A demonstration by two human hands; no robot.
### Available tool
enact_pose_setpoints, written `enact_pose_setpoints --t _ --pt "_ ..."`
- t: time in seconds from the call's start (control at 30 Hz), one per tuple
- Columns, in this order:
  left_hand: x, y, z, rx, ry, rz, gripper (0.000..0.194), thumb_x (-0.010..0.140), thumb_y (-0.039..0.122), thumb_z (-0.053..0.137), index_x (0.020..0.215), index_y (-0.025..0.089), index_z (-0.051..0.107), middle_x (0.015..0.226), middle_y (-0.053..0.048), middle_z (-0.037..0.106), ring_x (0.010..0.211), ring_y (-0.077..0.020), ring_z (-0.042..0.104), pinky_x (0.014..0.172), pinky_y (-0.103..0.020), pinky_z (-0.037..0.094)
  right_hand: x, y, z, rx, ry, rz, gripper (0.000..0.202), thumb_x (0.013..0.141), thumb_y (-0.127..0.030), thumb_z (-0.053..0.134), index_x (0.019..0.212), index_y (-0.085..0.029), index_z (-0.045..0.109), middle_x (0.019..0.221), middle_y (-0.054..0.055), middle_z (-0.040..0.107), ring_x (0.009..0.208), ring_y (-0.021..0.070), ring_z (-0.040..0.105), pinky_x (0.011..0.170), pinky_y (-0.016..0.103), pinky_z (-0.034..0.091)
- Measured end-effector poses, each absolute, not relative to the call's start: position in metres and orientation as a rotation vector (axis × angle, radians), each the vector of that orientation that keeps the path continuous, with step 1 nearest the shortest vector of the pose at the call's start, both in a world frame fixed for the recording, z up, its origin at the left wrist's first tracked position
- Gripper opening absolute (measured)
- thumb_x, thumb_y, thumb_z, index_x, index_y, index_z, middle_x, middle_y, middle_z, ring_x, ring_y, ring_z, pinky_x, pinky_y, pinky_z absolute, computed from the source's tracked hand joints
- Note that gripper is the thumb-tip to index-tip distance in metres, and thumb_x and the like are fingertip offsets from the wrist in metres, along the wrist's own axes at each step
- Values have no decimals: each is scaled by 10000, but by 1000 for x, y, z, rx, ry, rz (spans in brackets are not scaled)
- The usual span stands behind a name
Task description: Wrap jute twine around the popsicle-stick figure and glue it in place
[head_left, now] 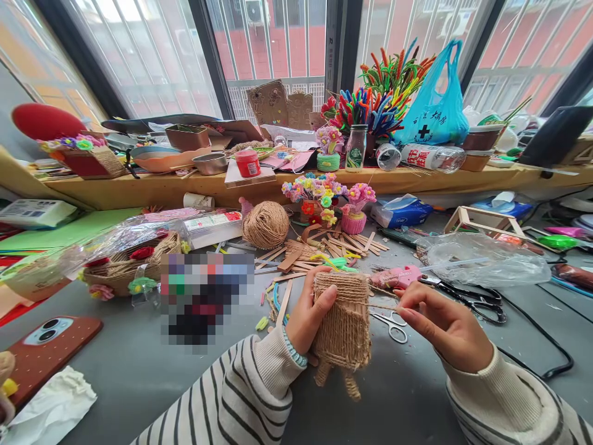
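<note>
A small box-shaped piece wrapped in brown twine [345, 334] stands over the grey table, with two twine-covered legs at its bottom. Part of its upper front shows bare wood between the windings. My left hand [310, 315] is closed round its left side, thumb on the front. From the piece a strand of twine [382, 306] runs to the right, pulled fairly straight. My right hand [447, 324] pinches that strand between thumb and fingers. Behind the piece lie wooden sticks [294, 256] and a ball of twine [265, 225].
Small silver scissors [393, 326] lie between my hands. Beyond my right hand are a pink glue gun [401, 276], black scissors [482, 300] and a black cable [563, 355]. A twine basket [125, 272] sits at left, a phone [55, 346] nearer. A crowded ledge [194, 188] runs behind.
</note>
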State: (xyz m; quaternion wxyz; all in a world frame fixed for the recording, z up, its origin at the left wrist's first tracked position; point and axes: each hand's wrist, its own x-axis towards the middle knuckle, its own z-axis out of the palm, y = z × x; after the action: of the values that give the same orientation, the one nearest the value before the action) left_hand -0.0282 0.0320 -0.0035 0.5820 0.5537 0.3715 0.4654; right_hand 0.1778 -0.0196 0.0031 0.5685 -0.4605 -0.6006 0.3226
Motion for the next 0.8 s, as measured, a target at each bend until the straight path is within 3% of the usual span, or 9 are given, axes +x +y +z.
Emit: enact_pose_setpoints --t 0.2,0.43,0.8 --pt "-25 33 -10 1112 786 1121 581 688 623 650 1074 201 550 1022 -64 656 1019 -270 598 966 -392 429 177 -20 5 -1093 -1418 746 306 791 -519 687 675 -239 650 637 -6 543 653 145 476 670 286 405" --pt "-25 27 -1 1055 763 1068 505 733 564 659 1074 204 562 1086 -86 636 1139 -295 563 1064 -429 383 177 -20 3 -1119 -1431 736 319 799 -531 673 683 -236 642 649 -10 551 657 138 482 655 271 406" --pt "-24 35 -13 1096 762 1083 593 684 631 676 1065 187 580 1058 -93 635 1097 -309 580 1037 -448 411 180 -20 -6 -1156 -1469 735 292 792 -504 685 719 -221 671 641 6 564 612 137 484 572 273 389"
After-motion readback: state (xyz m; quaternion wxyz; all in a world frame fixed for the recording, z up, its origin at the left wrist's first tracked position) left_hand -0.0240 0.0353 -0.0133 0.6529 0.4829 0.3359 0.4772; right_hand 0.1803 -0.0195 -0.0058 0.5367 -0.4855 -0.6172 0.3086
